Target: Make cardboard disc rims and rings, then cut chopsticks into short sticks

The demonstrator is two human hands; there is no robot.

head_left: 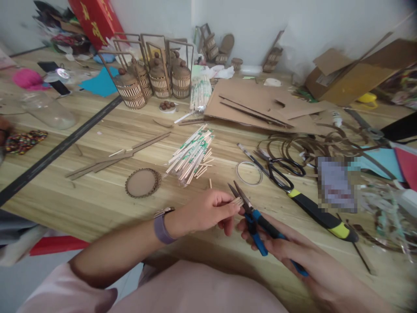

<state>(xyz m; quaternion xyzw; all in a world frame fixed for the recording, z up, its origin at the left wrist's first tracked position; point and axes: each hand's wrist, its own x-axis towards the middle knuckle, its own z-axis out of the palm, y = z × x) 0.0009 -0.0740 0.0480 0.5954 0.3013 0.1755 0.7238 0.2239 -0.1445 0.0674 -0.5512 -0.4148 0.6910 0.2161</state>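
Between the fingertips of my left hand [208,211] are pinched a few short wooden sticks [239,201], their ends close to the blades of the pliers. My right hand [276,248] is wrapped round the blue-and-black handles of the long-nosed pliers [249,208], whose jaws are slightly apart and point up and left. Just beyond lies a pile of paper-wrapped chopsticks [192,154], with loose cut stick pieces [203,168] along its right side. A round cardboard disc [141,182] with a scalloped edge rests left of my left hand.
Black-handled scissors [280,167], a yellow-and-black cutter [321,213] and a clear ring [249,173] lie right of the pile. Small lidded baskets with tall handles [130,89] stand at the back left. Cardboard sheets [241,102] and coiled brown strips [293,145] occupy the back right.
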